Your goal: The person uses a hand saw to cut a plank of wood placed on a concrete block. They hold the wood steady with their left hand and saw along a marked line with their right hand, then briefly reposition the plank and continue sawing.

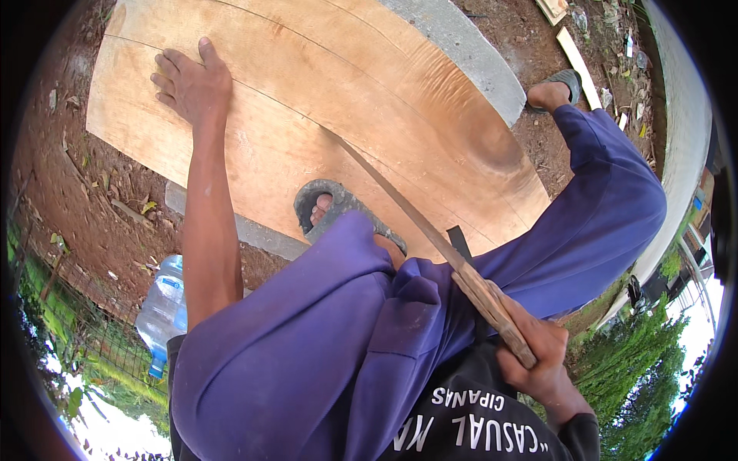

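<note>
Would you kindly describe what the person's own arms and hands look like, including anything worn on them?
The left hand and right hand are both ungloved, with no ring, watch or bracelet visible. The left forearm is uncovered along its visible length. On the right arm, a plain black sleeve ends short of the wrist.

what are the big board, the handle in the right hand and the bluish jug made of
Board: wood, apparently bare and smooth, with grain lines and a dark knotty swirl. Handle: probably wood, seemingly unpolished, brown and streaky. Jug: likely glossy plastic, since it's transparent.
</note>
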A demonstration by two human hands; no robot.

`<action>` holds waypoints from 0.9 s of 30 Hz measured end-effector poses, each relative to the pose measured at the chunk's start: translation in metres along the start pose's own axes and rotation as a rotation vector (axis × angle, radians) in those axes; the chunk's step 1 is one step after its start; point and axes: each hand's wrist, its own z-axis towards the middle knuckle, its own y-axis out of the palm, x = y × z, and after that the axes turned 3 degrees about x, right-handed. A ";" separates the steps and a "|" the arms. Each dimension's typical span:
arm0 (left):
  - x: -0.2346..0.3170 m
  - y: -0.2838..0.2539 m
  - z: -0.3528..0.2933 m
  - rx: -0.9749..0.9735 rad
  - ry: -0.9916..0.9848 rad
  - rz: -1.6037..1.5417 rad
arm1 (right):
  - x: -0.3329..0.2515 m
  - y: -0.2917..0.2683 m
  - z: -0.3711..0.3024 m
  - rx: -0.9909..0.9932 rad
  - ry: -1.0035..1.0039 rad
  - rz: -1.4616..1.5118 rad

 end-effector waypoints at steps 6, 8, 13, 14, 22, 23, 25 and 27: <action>0.003 0.013 0.003 0.001 0.042 -0.016 | 0.014 0.052 0.082 0.062 0.008 0.042; 0.000 0.009 -0.001 0.000 0.045 0.004 | 0.019 0.067 0.097 0.103 -0.043 0.037; -0.007 0.007 0.005 0.033 0.032 0.008 | -0.006 0.010 0.018 0.076 -0.018 -0.038; -0.003 0.004 0.004 0.038 0.035 0.004 | -0.002 0.006 0.010 0.085 -0.021 -0.036; 0.004 0.013 0.006 0.017 0.050 0.000 | 0.022 0.065 0.093 0.139 -0.102 0.030; 0.006 0.012 0.007 0.019 0.055 -0.007 | 0.020 0.058 0.087 0.141 -0.083 0.028; -0.003 0.008 -0.005 -0.010 0.040 0.005 | 0.012 0.041 0.060 0.138 -0.090 0.022; -0.006 0.005 0.002 0.011 0.024 0.014 | 0.003 0.008 0.019 -0.025 -0.027 -0.046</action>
